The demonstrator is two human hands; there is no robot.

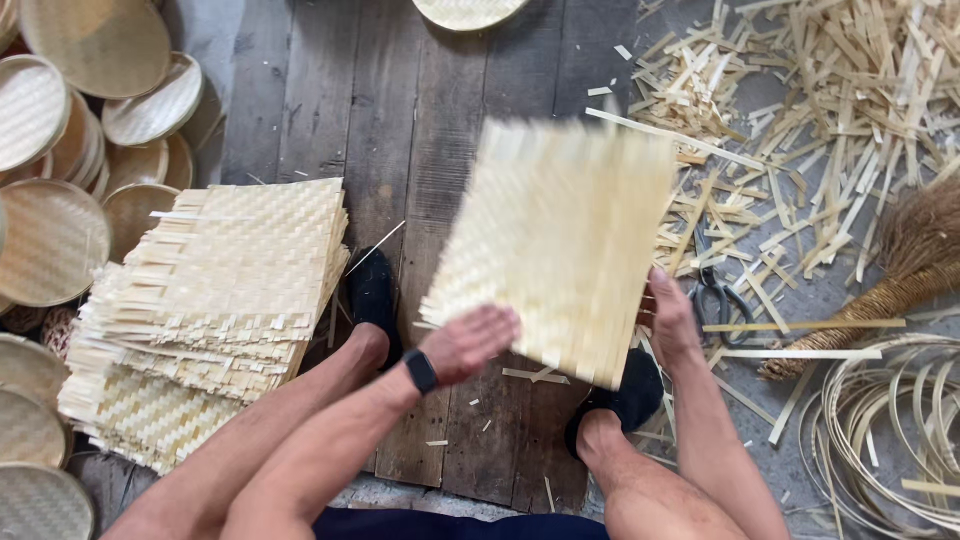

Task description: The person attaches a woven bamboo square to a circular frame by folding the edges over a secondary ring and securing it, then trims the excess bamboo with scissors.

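A square woven bamboo mat (560, 240) is held up over the wooden floorboards, blurred with motion. My right hand (668, 318) grips its lower right edge. My left hand (470, 343), with a black watch on the wrist, lies flat against the mat's lower left corner, fingers stretched out. Both my feet in black shoes rest on the boards below the mat.
A tall stack of similar woven mats (215, 300) lies at the left. Round woven trays (60, 150) pile up along the left edge. Bamboo strip offcuts (830, 110) litter the right, with scissors (715, 295), a broom (900, 270) and coiled bamboo hoops (890, 420).
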